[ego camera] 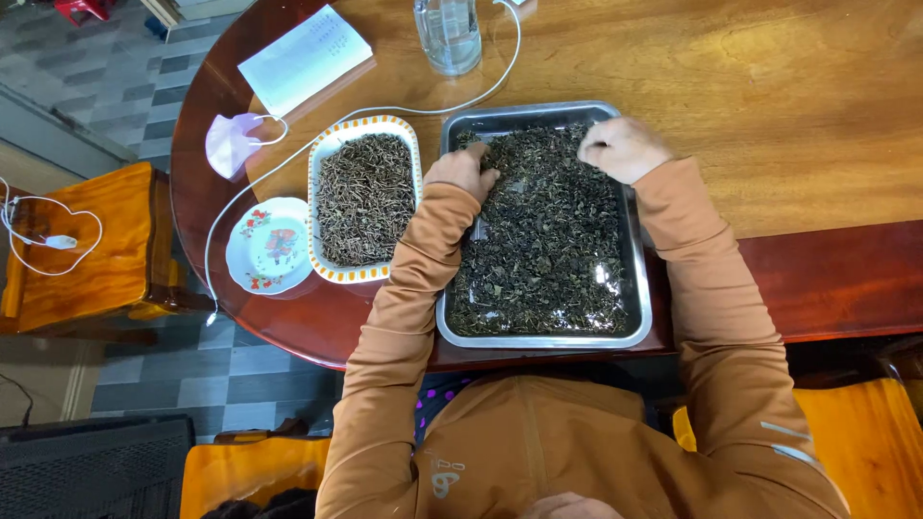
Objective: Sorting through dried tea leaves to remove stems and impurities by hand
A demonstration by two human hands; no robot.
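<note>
A steel tray (638, 288) filled with dark dried leaves (548, 240) sits before me on a round wooden table (769, 96). My left hand (463, 170) rests on the leaves at the tray's far left, fingers curled into them. At the tray's far right corner, my right hand (623, 147) is bunched, fingertips pinching among the leaves. Whether either hand holds leaves I cannot tell. Orange sleeves cover both arms.
Left of the tray stands a rectangular dish (332, 154) heaped with thin dried stems. A small flowered saucer (269, 246), a face mask (232, 142), a paper sheet (304, 56), a glass (448, 34) and a white cable (385, 111) lie around. Orange chairs (87, 240) stand beside the table.
</note>
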